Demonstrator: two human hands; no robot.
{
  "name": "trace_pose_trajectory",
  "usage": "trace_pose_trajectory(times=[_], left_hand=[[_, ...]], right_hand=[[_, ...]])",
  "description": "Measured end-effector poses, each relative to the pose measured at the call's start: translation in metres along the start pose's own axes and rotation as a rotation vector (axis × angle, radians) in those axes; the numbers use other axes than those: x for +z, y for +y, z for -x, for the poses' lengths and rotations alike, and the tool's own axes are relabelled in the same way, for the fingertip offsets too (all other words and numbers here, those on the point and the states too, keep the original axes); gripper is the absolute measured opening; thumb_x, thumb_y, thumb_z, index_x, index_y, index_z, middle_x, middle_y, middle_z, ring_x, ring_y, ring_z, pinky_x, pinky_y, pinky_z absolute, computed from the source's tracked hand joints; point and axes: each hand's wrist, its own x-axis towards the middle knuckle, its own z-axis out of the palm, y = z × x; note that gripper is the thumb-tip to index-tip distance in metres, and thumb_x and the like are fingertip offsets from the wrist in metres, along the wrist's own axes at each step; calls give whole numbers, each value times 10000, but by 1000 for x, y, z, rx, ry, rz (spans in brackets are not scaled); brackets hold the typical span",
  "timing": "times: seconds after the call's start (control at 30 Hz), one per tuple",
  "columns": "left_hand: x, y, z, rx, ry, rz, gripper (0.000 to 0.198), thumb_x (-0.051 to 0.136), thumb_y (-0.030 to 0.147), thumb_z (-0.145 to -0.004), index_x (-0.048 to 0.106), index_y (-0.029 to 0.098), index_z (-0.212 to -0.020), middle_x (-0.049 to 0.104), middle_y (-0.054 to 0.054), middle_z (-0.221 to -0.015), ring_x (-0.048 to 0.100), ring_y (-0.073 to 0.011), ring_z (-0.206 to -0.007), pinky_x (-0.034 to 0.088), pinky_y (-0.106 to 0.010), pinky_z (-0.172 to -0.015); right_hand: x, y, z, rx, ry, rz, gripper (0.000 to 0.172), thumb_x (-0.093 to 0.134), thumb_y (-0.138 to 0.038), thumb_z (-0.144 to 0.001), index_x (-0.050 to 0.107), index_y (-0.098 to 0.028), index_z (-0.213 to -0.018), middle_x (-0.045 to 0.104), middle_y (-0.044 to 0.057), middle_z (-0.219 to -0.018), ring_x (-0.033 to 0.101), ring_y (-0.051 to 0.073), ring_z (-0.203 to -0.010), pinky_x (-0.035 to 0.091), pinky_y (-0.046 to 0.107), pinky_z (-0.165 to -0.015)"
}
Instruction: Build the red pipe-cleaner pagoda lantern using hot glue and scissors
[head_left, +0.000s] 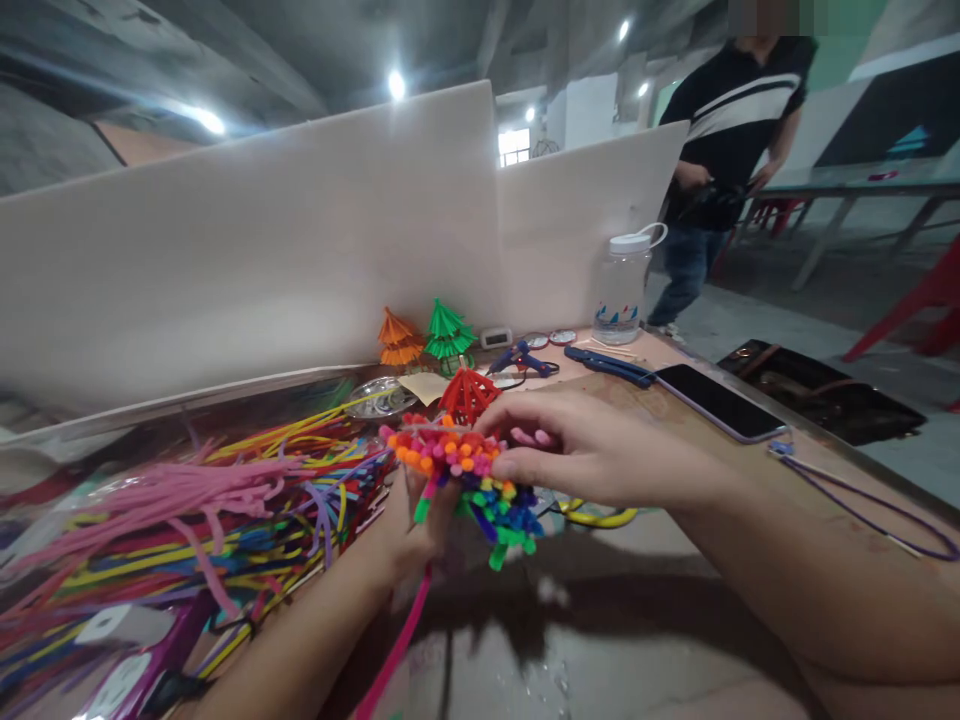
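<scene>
- Two bare forearms lie nearest the camera, reaching in from seven and four o'clock towards one bundle of cut fuzzy stems [450, 455], just below mid-view; the clock directions that follow are from that bundle.
- One left hand [420, 515] grips the bundle from below. One right hand [570, 440] curls round its upper right edge, thumb and fingertips touching it; with the blur, I cannot tell whether they pinch a tip or merely steady it.
- Likely trouble: short tips could slip out or splay if the left grip loosens, since they sit packed at mixed angles.
- One long magenta stem [405, 630] trails towards seven o'clock; a forearm brushing it could tug the bundle askew.
- One heap of loose stems [225, 490] spreads at nine; a sweep of the left arm could drag strands along.
- Three small tiered paper-like models could be knocked by a careless knuckle: orange [400, 340] at eleven, green [448, 330] at twelve, red [467, 395] also at twelve but closest, so most at risk.
- One glue gun [523, 357] at one would burn if hot.
- One blue cutter [609, 367] at two, one phone [720, 400] nearly at three, one bottle [621, 290] between one and two.
- One purple power strip [124, 680] at eight.
</scene>
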Motion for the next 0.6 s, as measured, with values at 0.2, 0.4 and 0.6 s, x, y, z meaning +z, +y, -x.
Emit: trace_pose_trajectory(times=[0.2, 0.4, 0.6], left_hand=[[1, 5, -14, 66, -74, 78, 709, 397, 760, -917, 602, 231, -1342, 692, -133, -1190, 636, -312, -1163, 527, -476, -1022], [-4, 12, -27, 18, -59, -27, 457, 718, 604, -789, 674, 220, -1032, 659, -42, -823, 649, -262, -885, 555, -437, -928], [5, 17, -29, 84, -30, -137, 293, 550, 485, -910, 595, 217, -800, 616, -49, -787, 579, -219, -758, 551, -401, -839]], right_hand=[[24, 16, -13, 66, 313, -136, 219, 472, -291, -992, 554, -181, -821, 454, -57, -660, 403, 85, -566, 318, 215, -512], [20, 23, -17, 76, 336, -149, 201, 519, -321, -984, 616, -179, -881, 510, -41, -693, 448, 96, -593, 338, 223, -521], [16, 3, 3, -309, 452, 177, 73, 640, -207, -960, 683, -177, -909, 661, 1, -775, 549, 106, -664, 419, 235, -606]])
